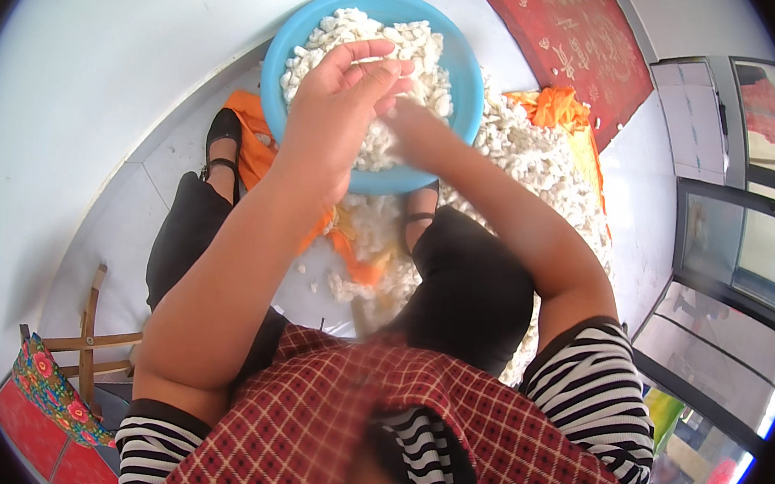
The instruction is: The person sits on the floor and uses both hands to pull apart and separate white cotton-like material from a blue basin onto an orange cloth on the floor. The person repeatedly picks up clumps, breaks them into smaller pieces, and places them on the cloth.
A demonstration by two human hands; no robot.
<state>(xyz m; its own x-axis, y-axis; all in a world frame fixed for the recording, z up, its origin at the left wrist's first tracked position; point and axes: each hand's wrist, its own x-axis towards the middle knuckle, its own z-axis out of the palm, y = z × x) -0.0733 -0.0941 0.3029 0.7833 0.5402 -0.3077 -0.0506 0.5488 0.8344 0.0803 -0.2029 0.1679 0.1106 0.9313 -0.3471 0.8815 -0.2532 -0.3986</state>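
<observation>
A round light-blue plastic basin (469,104) stands before me, heaped with white lumps (419,41) that look like tufts of raw cotton. Above the middle of this heap is my left hand (342,89), its thumb and fingers bent towards each other. Whether anything small sits between those fingertips is not visible. Close beside it, over the basin's near right part, my right hand (418,130) is blurred by motion. Its fingers are partly hidden behind the left hand, so what it holds cannot be made out.
More white lumps (540,158) lie piled on orange cloth (561,108) to the right. A red mat (571,37) with writing is beyond. My black shoes (225,127) flank the basin's near side. A wooden folding frame (88,340) with floral cloth (57,386) stands at lower left, near the white wall (97,78).
</observation>
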